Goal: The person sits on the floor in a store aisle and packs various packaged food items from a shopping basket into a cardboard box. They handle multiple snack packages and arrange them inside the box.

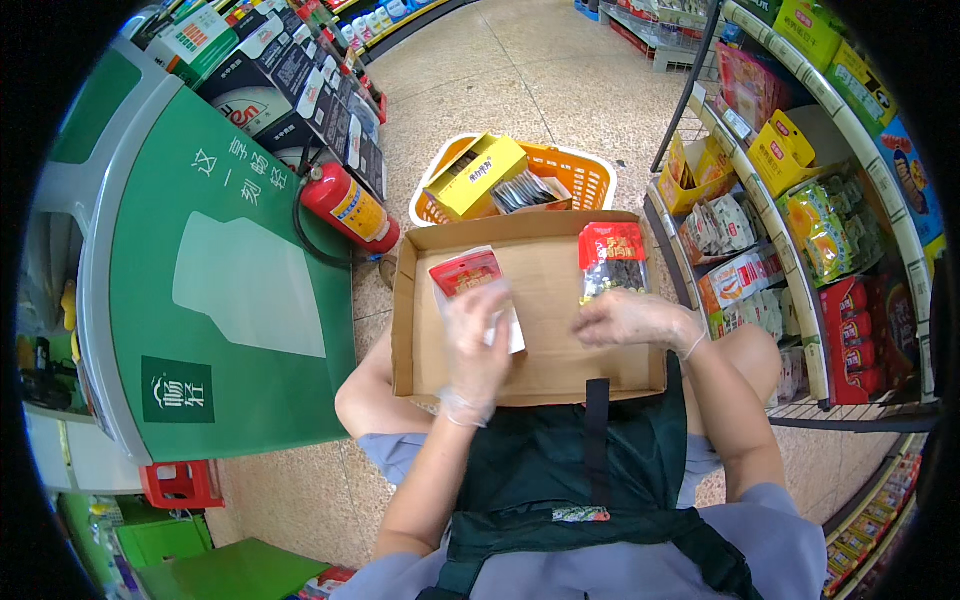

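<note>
A shallow cardboard tray [555, 375] rests across my lap. My left hand [478, 341], in a clear thin glove and blurred, is over a red and white snack packet [463, 274] in the tray's left half; whether the fingers grip it I cannot tell. White material shows beneath that hand. My right hand [626, 321], gloved too, hovers at the lower edge of a red-topped clear snack packet [613, 255] in the tray's upper right corner. Its fingers are partly blurred, and contact with the packet is unclear.
Beyond the tray stands an orange and white plastic basket [592, 176] holding a yellow carton [480, 176] and small packets. A red fire extinguisher [349, 210] and a green cabinet [247, 300] are at left. Shelves of packaged snacks [750, 195] line the right. Dark cartons stand behind the extinguisher.
</note>
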Motion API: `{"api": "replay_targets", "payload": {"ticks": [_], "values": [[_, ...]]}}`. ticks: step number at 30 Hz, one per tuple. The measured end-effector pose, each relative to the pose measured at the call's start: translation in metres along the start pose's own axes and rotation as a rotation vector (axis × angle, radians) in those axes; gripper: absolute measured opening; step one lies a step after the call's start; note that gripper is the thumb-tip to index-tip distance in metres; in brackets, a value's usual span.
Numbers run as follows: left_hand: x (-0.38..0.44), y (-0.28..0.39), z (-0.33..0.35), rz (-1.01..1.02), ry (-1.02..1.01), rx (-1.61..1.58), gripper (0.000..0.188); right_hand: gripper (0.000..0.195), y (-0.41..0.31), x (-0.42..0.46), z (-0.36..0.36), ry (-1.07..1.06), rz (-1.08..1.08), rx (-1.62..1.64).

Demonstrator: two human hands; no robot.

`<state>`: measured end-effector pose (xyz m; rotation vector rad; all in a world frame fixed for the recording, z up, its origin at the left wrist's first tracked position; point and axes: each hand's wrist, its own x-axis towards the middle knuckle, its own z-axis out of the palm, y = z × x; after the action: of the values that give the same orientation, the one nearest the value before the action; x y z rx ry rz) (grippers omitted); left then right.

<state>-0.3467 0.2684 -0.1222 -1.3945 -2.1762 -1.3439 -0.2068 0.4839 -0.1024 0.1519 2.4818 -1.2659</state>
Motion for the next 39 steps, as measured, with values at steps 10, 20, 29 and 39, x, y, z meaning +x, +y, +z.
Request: {"api": "replay_targets", "payload": {"ticks": [10, 20, 29, 39], "values": [[0.036, -0.069, -0.013, -0.247, -0.145, 0.233, 0.066, 0.038, -0.061, 0.118, 0.025, 0.975, -0.35, -0.351], [0.043, -0.082, -0.021, -0.346, -0.063, 0.167, 0.029, 0.022, -0.052, 0.146, 0.031, 0.928, -0.263, -0.469], [0.052, -0.064, -0.039, -0.504, -0.006, 0.017, 0.022, 0.014, -0.068, 0.131, 0.02, 0.974, -0.29, -0.483], [0.064, -0.012, -0.028, -0.279, 0.147, -0.609, 0.058, 0.018, -0.073, 0.082, -0.003, 1.076, -0.432, 0.411]]}}
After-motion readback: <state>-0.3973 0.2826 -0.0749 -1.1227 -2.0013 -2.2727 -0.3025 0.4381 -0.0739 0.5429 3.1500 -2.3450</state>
